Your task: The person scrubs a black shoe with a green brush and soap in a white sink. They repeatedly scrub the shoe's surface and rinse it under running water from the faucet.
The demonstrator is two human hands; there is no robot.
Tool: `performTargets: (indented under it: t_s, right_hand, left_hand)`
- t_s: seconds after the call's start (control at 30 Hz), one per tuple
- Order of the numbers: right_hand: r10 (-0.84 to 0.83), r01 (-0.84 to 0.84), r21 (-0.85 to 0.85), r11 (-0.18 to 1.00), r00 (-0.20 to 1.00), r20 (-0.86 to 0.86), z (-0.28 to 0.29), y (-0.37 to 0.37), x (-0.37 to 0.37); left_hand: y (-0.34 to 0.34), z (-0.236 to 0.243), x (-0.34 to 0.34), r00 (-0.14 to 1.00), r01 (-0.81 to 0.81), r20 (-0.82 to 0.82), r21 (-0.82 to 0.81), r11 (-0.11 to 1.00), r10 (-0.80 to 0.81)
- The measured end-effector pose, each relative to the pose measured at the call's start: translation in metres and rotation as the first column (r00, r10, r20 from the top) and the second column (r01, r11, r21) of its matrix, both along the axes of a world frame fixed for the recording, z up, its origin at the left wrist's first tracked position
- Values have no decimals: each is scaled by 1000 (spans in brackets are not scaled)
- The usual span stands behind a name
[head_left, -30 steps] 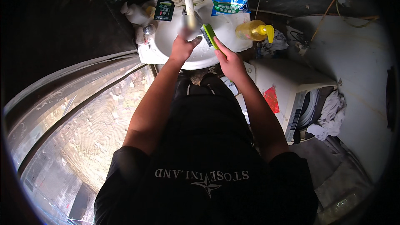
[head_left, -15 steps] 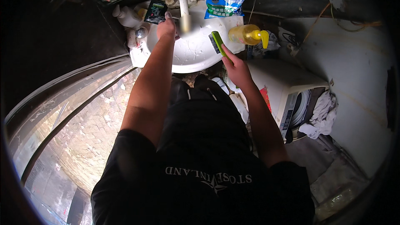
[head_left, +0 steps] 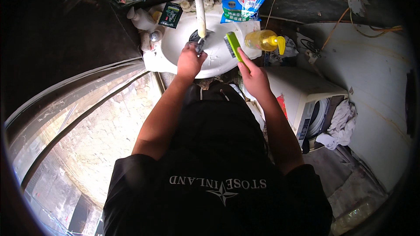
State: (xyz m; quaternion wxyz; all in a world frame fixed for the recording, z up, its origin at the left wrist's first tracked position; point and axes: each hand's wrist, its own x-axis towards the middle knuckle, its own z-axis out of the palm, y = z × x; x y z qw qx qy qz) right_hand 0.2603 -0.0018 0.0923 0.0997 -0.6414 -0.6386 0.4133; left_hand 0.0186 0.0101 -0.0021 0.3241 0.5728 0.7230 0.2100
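Note:
My left hand (head_left: pixel 189 62) is over the white washbasin (head_left: pixel 175 57), closed on a dark grey-and-black object (head_left: pixel 201 46) just below the tip of the white spout (head_left: pixel 200 13). Its kind is hard to make out, since my fingers cover part of it. Over the basin's right side, my right hand (head_left: pixel 254 78) grips a scrubbing brush (head_left: pixel 232 45) with a bright green back and dark bristles. The brush is apart from the dark object.
A yellow pump bottle (head_left: pixel 264 40) lies on the basin's right rim, with a blue detergent bag (head_left: pixel 245 0) behind. At the left rim are a dark packet (head_left: pixel 170 15) and a white bottle (head_left: pixel 141 19). A front-loading washing machine (head_left: pixel 302 91) stands at right, cloths in its doorway.
My left hand has come back toward me from the basin's far left, bringing the dark object into view under the spout. The right hand keeps the brush nearly in place.

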Motion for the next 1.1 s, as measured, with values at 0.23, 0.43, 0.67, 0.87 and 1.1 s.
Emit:
performTargets:
  t_s: [0.23,0.43,0.67,0.87,1.1]
  right_hand:
    - [222,-276,90,957,897,381,10,2,-17]
    - [291,-386,115,915,832,473,8,3,-15]
    - [400,-405,-79,911,820,409,-2,3,-23]
    - [336,-312,-145,939,921,198,-58,17,-24]
    - [281,-262,-162,951,954,103,-162,39,-67]
  left_hand:
    - [15,0,27,930,340,-166,47,939,-328]
    - [17,2,27,884,415,-203,-73,907,-421]
    - [1,-18,12,853,450,-249,-95,888,-459]
    - [-26,-45,-6,876,431,-287,106,896,-388]
    - [-35,-51,-28,895,433,-168,107,895,-413]
